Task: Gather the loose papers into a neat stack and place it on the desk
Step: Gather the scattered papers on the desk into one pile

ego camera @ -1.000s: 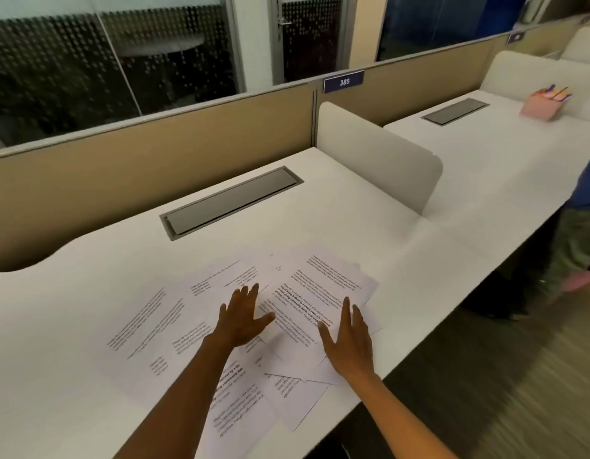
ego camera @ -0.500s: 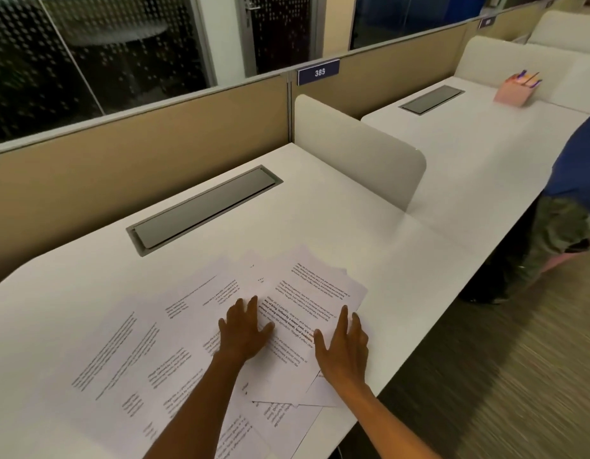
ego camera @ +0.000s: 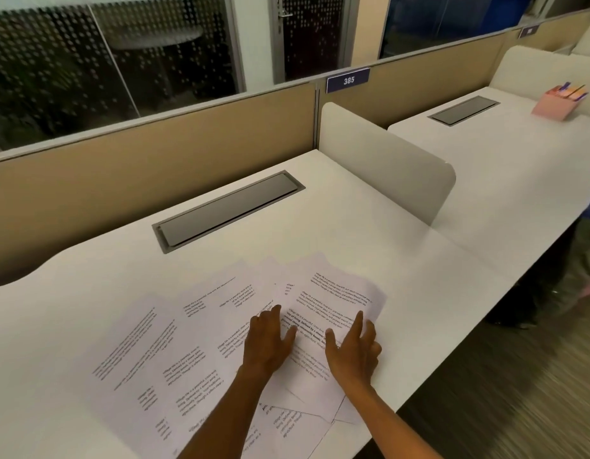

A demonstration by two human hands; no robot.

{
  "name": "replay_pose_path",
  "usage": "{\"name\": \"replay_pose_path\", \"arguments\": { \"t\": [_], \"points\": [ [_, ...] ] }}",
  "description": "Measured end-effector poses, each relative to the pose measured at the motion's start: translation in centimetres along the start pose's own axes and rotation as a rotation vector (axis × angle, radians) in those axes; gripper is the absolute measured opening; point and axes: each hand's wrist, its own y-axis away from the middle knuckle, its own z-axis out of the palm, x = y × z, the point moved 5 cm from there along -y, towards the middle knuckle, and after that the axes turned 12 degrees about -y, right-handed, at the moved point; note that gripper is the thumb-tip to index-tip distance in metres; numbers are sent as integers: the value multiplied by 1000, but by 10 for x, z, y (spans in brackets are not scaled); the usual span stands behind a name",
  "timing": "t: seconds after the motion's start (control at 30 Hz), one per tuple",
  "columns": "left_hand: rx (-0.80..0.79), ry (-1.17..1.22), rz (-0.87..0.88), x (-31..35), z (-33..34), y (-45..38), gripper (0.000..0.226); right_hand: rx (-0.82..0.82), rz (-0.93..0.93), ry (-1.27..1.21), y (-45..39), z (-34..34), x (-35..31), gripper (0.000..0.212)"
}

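Tabletop (ego camera: 402,246) carries the whole job: a broad white surface whose near edge runs diagonally from bottom centre up toward the right. The loose papers (ego camera: 194,339) lie fanned across its near half, overlapping at many angles, and their lowest corners reach that near edge or sit just over it.

Your left hand (ego camera: 268,342) and right hand (ego camera: 353,352) both rest palm-down on the uppermost sheets at the right of the spread, fingers straight. Neither grip has closed on anything; the hands press only.

Procedure, as judged from this layout:
1. Sweep the outlying left sheets inward toward the pile under your palms.
2. Draw the near-edge corners back onto the tabletop first; they are the likeliest to slide off.
3. Cup both long sides, lift, and tap one edge square on the surface.

Clearances: open surface lies between the papers and the recessed grey cable hatch (ego camera: 229,210) toward the far edge. The white divider panel (ego camera: 386,164) bounds the right side, well apart from the sheets.
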Motion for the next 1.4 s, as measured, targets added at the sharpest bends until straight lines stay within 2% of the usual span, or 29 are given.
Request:
{"name": "replay_pose_path", "arguments": {
  "t": [0.23, 0.47, 0.7, 0.8, 0.93, 1.1, 1.17, 1.33, 1.4],
  "points": [
    [105, 73, -53, 2, -13, 3, 45, 8, 80, -257, -15, -5, 3, 82],
    [98, -24, -126, -12, -15, 13, 45, -19, 77, -478, -34, -12, 4, 81],
    [254, -97, -320, -73, -42, 29, 47, -49, 0, -349, -51, -20, 2, 39],
    [248, -98, -400, -101, -47, 40, 47, -47, -39, -278, -54, -19, 1, 27],
    [226, 9, -346, -108, -40, 48, 38, -66, -50, -255, -55, -14, -2, 23],
    [226, 181, -236, -81, -29, 44, 30, -124, -78, -293, -53, -9, -9, 34],
    [226, 292, -242, -71, -27, 40, 37, -187, -101, -348, -52, -10, -10, 35],
    [180, 608, -382, -56, -25, 32, 73, -420, -87, -588, -45, -10, -12, 41],
    [159, 708, -409, -55, -25, 32, 77, -518, -91, -613, -41, -9, -14, 42]
  ]
}}
